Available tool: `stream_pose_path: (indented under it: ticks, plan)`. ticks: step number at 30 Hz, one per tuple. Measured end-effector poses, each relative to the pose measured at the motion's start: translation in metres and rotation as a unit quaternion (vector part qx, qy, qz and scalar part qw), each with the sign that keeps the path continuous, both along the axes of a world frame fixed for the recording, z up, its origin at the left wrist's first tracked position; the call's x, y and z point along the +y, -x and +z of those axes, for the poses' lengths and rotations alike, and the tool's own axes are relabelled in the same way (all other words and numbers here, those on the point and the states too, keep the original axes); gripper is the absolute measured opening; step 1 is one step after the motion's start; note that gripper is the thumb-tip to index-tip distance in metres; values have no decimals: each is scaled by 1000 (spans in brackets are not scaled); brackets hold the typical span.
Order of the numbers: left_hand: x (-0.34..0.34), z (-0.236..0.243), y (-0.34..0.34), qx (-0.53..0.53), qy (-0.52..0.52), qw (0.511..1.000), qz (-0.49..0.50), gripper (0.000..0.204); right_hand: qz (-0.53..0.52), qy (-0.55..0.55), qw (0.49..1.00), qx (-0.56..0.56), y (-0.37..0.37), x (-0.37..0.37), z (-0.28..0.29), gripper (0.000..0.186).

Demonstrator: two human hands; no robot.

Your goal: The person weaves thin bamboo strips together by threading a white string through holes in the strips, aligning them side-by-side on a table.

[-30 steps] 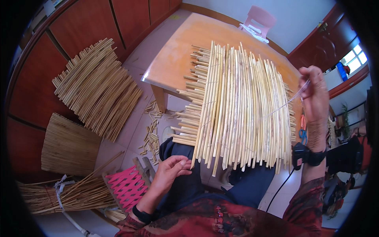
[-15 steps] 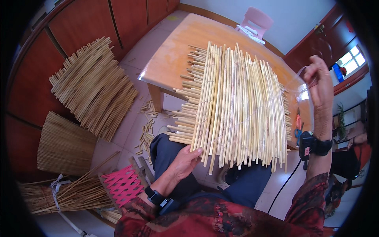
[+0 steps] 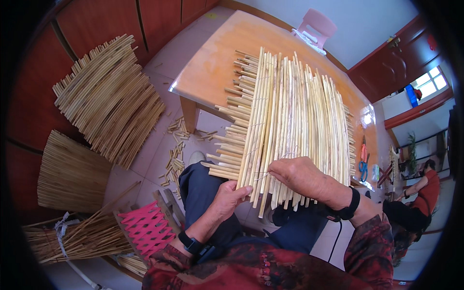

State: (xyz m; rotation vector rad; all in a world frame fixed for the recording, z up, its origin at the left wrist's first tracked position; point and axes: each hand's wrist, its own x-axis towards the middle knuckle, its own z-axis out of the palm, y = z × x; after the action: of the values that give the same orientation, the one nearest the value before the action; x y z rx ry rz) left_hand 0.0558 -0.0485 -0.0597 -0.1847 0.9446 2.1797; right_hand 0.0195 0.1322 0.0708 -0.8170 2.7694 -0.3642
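A mat of pale plant stalks (image 3: pixel 304 111) leans from my lap onto the table's edge. Its upper stalks run away from me, and crosswise stalks (image 3: pixel 229 140) jut out beneath at the left. My left hand (image 3: pixel 229 199) grips the near left corner, thumb on top and fingers partly hidden underneath. Over the near part of the mat, my right hand (image 3: pixel 304 178) is closed in a pinch, with a thin thread (image 3: pixel 261 172) at its fingertips. Whether a needle is there too cannot be made out. Fine stitches cross the stalks.
The wooden table (image 3: pixel 212 58) carries orange- and blue-handled scissors (image 3: pixel 363 162) at the right. Stalk mats (image 3: pixel 113 99) lean on red cabinets at left, above a tied stalk bundle (image 3: pixel 82 239) and a pink-webbed stool (image 3: pixel 147 228). Cut stalk pieces (image 3: pixel 175 164) litter the floor. Another person (image 3: pixel 425 193) is at far right.
My right hand has come down and left from its raised spot beyond the mat's right side, where it drew a thread out, to the stalks beside my left hand. The left keeps its hold.
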Motion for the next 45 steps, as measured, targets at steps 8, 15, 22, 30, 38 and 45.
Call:
stream_pose_path:
  ticks: [8, 15, 22, 30, 38, 45]
  plan:
    - [4, -1, -2, 16, 39, 999, 12, 15, 14, -39, 999, -29, 3, -6, 11, 5]
    - [4, -6, -2, 11, 34, 999, 14, 15, 40, -85, 995, -30, 5, -12, 14, 4]
    - [4, -6, -2, 6, 22, 1000, 16, 16, 71, -160, 984, -34, 10, -27, 20, 4]
    - [0, 7, 2, 13, 37, 999, -8, 22, 89, -138, 986, -38, 16, -27, 20, 4]
    - [-2, 3, 2, 21, 39, 999, -18, 25, 28, -129, 991, -9, 10, -29, 33, 4]
    - [0, 5, 3, 12, 37, 999, -18, 25, 22, -128, 991, -31, 8, -24, 25, 4]
